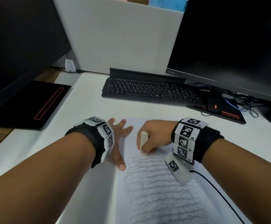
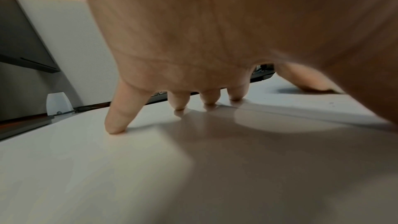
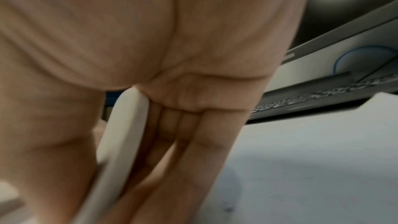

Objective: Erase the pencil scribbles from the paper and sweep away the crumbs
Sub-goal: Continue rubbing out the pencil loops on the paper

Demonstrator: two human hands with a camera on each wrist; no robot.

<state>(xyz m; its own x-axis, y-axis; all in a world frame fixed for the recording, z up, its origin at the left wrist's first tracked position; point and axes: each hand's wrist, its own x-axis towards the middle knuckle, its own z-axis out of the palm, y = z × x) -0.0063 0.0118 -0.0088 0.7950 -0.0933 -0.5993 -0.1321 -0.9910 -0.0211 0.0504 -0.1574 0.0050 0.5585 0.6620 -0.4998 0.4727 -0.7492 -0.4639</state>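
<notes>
A white sheet of paper [image 1: 164, 212] lies on the desk, covered from its middle to its near end with looping pencil scribbles [image 1: 162, 188]. My right hand [image 1: 154, 136] grips a white eraser [image 1: 143, 143] between thumb and fingers, its lower end pressed on the paper at the top of the scribbles. In the right wrist view the eraser [image 3: 120, 139] runs down between thumb and fingers [image 3: 193, 159]. My left hand [image 1: 120, 139] rests spread and flat on the paper's left edge, its fingertips [image 2: 114, 125] on the desk. A few dark crumbs [image 1: 167, 149] lie near the eraser.
A black keyboard [image 1: 147, 91] sits beyond the paper. A monitor [image 1: 232, 42] stands at the right with a black mouse [image 1: 214, 102] and tangled cables [image 1: 241, 104] below it. A dark monitor base [image 1: 29, 104] is at left. A black cable [image 1: 215, 189] crosses the paper's right side.
</notes>
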